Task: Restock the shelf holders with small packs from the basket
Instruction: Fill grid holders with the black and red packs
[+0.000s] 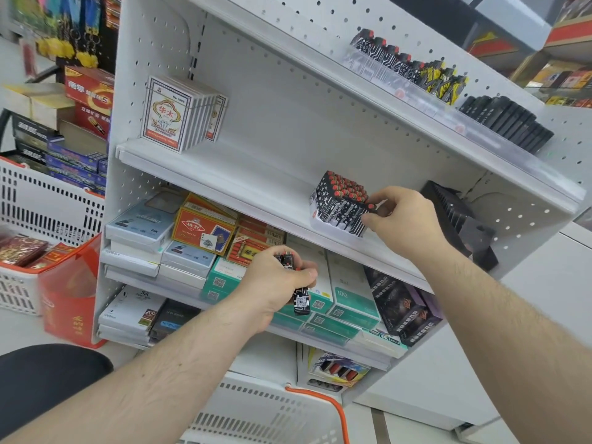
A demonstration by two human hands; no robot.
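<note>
Hands restocking lighters on a white shelf

Right hand [403,219] pinches 1 lighter [371,207] at the edge of the full holder [339,203] on the shelf [224,174]; left hand [275,283] is curled round several packs [299,296] below, above the basket [256,411].

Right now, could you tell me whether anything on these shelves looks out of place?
Yes: the empty black holder on the middle shelf sits tilted against the side wall, unlike the upright tray of lighters the right hand touches.

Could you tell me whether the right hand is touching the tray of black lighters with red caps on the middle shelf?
Touching: the head view shows the right hand pinching a lighter at the edge of the tray of black lighters.
</note>
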